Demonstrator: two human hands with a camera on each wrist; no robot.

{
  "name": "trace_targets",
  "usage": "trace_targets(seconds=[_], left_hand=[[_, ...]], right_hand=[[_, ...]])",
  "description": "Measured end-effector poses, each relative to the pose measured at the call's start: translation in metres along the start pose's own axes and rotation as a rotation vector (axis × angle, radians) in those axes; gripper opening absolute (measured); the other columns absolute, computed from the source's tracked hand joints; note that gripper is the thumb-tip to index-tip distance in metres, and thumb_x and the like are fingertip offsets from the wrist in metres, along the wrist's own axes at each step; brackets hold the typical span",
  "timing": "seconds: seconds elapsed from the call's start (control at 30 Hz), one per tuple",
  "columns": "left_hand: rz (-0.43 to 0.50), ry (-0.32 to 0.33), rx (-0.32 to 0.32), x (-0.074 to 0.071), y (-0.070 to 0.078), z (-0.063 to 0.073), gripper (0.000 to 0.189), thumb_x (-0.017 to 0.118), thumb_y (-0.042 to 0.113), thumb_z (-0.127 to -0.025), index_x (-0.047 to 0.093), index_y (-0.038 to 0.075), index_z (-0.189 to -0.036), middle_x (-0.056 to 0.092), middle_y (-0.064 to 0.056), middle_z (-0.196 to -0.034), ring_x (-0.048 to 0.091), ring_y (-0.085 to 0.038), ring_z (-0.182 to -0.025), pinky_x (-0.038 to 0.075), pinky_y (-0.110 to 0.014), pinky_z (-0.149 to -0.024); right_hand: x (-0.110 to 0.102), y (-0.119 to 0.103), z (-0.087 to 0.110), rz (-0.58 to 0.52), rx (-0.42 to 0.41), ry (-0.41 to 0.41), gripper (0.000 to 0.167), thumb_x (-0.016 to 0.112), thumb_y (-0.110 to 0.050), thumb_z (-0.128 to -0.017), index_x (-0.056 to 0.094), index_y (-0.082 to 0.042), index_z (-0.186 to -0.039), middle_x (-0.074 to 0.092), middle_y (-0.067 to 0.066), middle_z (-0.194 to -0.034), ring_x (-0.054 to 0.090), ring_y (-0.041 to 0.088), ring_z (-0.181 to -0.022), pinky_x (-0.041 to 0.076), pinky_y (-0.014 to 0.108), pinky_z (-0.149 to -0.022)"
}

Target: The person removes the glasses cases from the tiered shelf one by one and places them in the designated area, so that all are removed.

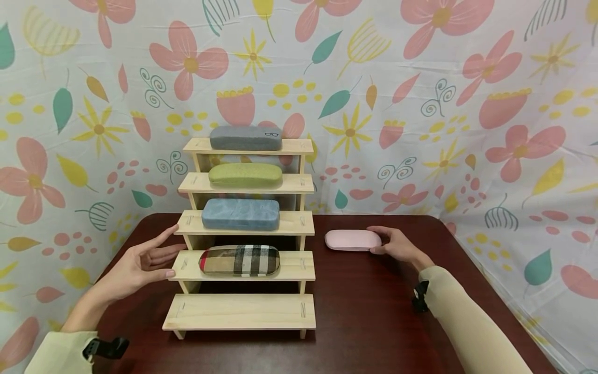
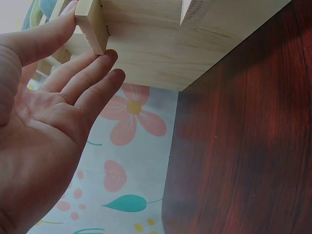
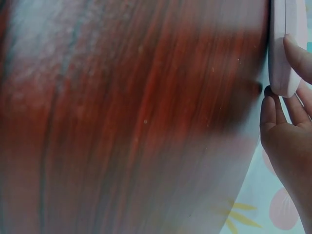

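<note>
At the right, my right hand (image 1: 397, 245) grips the end of a pale pink glasses case (image 1: 352, 240) between thumb and fingers, close over the table. In the right wrist view the thumb lies on one face of the pink case (image 3: 282, 48), with fingers at its lower end. My left hand (image 1: 135, 267), fingers fairly straight, touches the left side of a stepped wooden display rack (image 1: 238, 312). Its thumb meets the shelf bearing the plaid glasses case (image 1: 239, 261); the index fingertip reaches the shelf above, under the blue glasses case (image 1: 240, 214).
A green glasses case (image 1: 245, 175) and a grey one (image 1: 245, 138) lie on the upper shelves. The lowest shelf is bare wood. The rack stands on a dark red-brown table (image 1: 359, 311), in front of a flower-patterned cloth (image 1: 289, 67) that surrounds the table's back and sides.
</note>
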State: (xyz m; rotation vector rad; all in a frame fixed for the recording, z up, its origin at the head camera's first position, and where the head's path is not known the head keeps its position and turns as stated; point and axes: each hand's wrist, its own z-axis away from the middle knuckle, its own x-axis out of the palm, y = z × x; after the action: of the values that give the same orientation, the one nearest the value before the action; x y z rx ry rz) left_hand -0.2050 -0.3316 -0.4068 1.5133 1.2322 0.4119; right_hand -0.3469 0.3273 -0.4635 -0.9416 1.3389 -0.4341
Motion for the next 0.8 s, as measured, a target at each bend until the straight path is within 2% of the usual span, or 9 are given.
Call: trace_targets(seconds=[0.43,0.8], left_hand=[[0.015,-0.005,0.011,-0.0004,0.0004,-0.0011,0.093,0.065,-0.022,-0.093,0.017,0.002,-0.168,0.055,-0.003,-0.153,0.056,-0.014,-0.138,0.062,-0.036,-0.086],[0.015,-0.001,-0.012,-0.0004,-0.0008,0.0002,0.093,0.065,-0.02,-0.094,0.016,0.005,-0.169,0.055,0.0,-0.154,0.056,-0.013,-0.138,0.062,-0.037,-0.086]], right_hand=[[-0.0005,0.0017,0.0002,-0.018,0.003,-0.001,0.067,0.081,-0.001,-0.09,0.053,0.009,-0.149,0.053,0.031,-0.148,0.055,0.041,-0.122,0.044,0.058,-0.107],[-0.004,0.002,0.0055,-0.021,0.007,0.011,0.071,0.083,-0.005,-0.09,0.05,0.009,-0.151,0.05,0.031,-0.151,0.051,0.046,-0.132,0.043,0.062,-0.108]])
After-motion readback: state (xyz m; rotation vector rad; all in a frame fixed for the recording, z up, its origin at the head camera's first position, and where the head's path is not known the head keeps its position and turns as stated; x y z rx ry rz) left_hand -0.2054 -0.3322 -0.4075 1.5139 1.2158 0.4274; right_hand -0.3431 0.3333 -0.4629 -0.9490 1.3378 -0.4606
